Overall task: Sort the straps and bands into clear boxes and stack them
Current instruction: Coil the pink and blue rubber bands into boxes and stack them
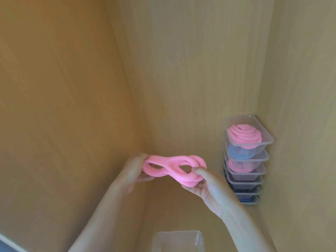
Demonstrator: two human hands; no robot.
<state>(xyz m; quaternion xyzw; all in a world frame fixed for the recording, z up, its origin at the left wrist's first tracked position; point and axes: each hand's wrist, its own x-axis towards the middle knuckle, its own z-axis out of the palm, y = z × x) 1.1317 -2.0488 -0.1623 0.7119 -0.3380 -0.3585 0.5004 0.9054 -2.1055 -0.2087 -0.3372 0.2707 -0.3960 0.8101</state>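
Closest, a box point(177, 240) sits below my arms. Above it my left hand point(133, 172) and right hand point(206, 187) each pinch an end of the band point(171, 170); the stack point(261, 172) stands right.

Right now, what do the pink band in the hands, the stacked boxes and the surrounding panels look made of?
The pink band looks like soft fabric or foam-like elastic, matte and fuzzy; it bends in loose loops. The stacked boxes look like thin clear plastic, glossy; the coiled bands show through the walls. The panels look like wood-grain laminate or veneer, smooth; which one cannot be told.
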